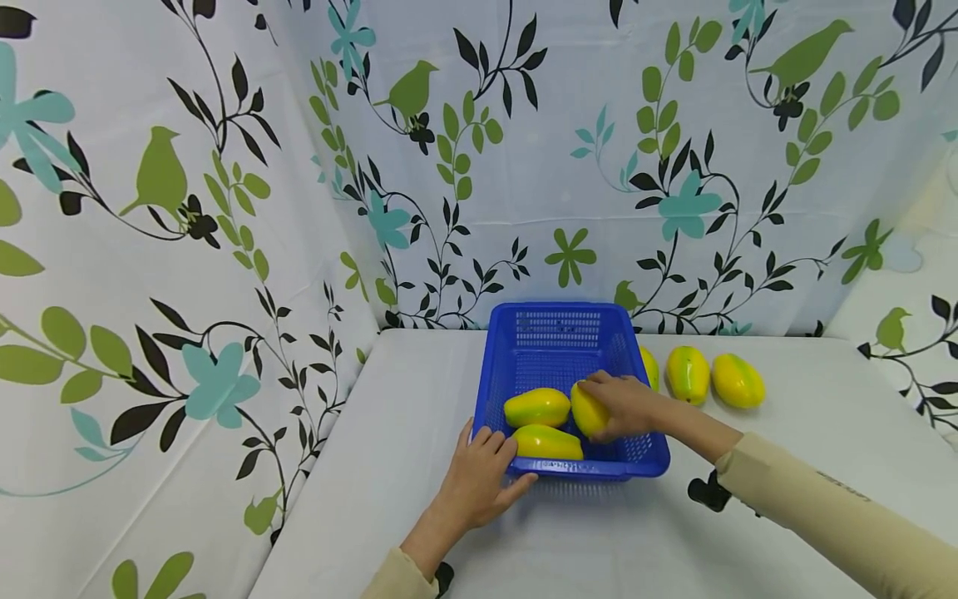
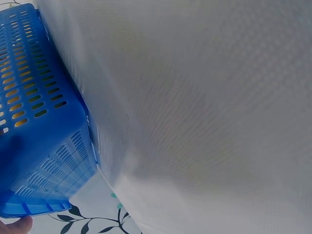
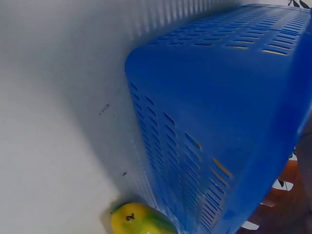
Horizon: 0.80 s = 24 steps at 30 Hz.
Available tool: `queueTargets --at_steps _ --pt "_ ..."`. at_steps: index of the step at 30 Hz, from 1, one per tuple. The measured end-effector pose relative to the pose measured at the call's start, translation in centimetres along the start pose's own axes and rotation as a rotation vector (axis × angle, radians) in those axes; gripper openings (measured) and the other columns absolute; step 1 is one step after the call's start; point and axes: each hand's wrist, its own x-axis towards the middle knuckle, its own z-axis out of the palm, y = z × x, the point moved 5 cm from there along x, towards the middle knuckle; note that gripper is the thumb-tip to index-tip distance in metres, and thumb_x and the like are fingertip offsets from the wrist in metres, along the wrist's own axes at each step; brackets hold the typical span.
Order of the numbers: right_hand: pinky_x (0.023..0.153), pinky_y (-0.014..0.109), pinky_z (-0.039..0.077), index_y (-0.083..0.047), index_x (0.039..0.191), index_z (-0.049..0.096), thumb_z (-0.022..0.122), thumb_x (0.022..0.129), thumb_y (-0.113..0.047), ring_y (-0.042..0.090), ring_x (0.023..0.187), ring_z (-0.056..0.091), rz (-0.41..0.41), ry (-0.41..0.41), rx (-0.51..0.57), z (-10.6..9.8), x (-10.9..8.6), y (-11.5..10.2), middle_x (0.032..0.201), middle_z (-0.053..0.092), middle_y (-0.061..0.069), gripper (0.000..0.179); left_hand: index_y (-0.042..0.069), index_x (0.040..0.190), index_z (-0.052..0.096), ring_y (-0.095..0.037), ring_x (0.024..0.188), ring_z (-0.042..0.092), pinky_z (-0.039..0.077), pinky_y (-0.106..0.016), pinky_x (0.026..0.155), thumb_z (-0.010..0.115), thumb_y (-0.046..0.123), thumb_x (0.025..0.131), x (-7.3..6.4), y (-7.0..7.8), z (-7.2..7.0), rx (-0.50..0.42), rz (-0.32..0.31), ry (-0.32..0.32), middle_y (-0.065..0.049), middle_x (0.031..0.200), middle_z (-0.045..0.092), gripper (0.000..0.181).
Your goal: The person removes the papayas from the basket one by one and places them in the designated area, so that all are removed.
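A blue plastic basket [image 1: 614, 468] with slotted walls stands on the white-covered table. Inside it, two yellow mangoes with green patches, an upper mango [image 1: 537, 408] and a lower mango [image 1: 548, 443], lie at the front left. My right hand [image 1: 627, 405] reaches over the basket's right rim and grips a third mango [image 1: 589, 413] beside them. At the front left corner, my left hand [image 1: 479, 472] holds the basket rim, fingers over the edge and thumb along the outer front. The left wrist view shows the basket wall [image 2: 44, 146] with a fingertip at its rim.
Right of the basket lie more mangoes: one partly hidden mango [image 1: 649, 368] near the wall, a middle mango [image 1: 688, 374] and a far right mango [image 1: 738, 381]. A patterned curtain [image 1: 479, 208] hangs behind the table and along its left side.
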Motion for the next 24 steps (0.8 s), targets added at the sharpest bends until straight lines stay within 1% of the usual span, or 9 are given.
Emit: queueTargets --at_steps 8,12,16,19,21,24 --pt "0.103 0.065 0.037 -0.001 0.140 0.049 0.082 0.077 -0.038 0.035 0.115 0.056 -0.023 0.075 -0.027 -1.6 -0.5 -0.3 0.137 0.051 0.021 0.080 0.016 0.115 0.060 -0.020 0.101 0.052 0.031 -0.058 0.111 0.045 0.061 0.097 0.0 0.0 0.0 -0.006 -0.005 0.000 0.000 0.100 0.059 0.051" --pt "0.099 0.060 0.045 0.001 0.140 0.049 0.081 0.077 -0.036 0.036 0.112 0.058 -0.035 0.123 -0.049 -2.7 -1.0 -0.2 0.138 0.050 0.023 0.079 0.016 0.115 0.060 -0.020 0.100 0.052 0.032 -0.058 0.111 0.046 0.061 0.097 0.0 0.0 0.0 -0.008 -0.008 -0.001 0.000 0.099 0.059 0.050" --pt "0.090 0.057 0.051 0.001 0.139 0.050 0.081 0.077 -0.033 0.039 0.108 0.059 -0.041 0.172 -0.062 -3.9 -1.9 0.1 0.138 0.049 0.025 0.078 0.016 0.114 0.060 -0.019 0.099 0.052 0.031 -0.058 0.111 0.046 0.060 0.097 0.0 0.1 0.0 -0.013 -0.006 0.007 0.001 0.099 0.059 0.050" --pt "0.088 0.058 0.051 0.002 0.139 0.050 0.081 0.077 -0.033 0.040 0.106 0.060 -0.037 0.198 -0.070 -4.8 -2.7 0.4 0.138 0.049 0.026 0.078 0.015 0.113 0.060 -0.019 0.099 0.052 0.032 -0.058 0.111 0.046 0.060 0.097 0.1 0.1 0.0 -0.014 -0.002 0.015 0.001 0.098 0.059 0.049" --pt "0.085 0.055 0.054 0.003 0.138 0.050 0.081 0.077 -0.033 0.040 0.104 0.061 -0.030 0.210 -0.070 -5.4 -3.3 0.6 0.138 0.048 0.027 0.078 0.015 0.112 0.060 -0.020 0.098 0.052 0.033 -0.058 0.110 0.047 0.060 0.096 0.0 0.1 0.0 -0.014 -0.002 0.020 0.000 0.098 0.059 0.049" --pt "0.082 0.054 0.055 0.003 0.139 0.049 0.081 0.077 -0.034 0.041 0.104 0.061 -0.004 0.223 -0.074 -6.3 -4.3 0.8 0.139 0.046 0.028 0.080 0.016 0.111 0.060 -0.020 0.099 0.052 0.032 -0.058 0.110 0.047 0.060 0.096 -0.1 0.0 0.0 -0.018 -0.005 0.023 0.000 0.098 0.059 0.049"
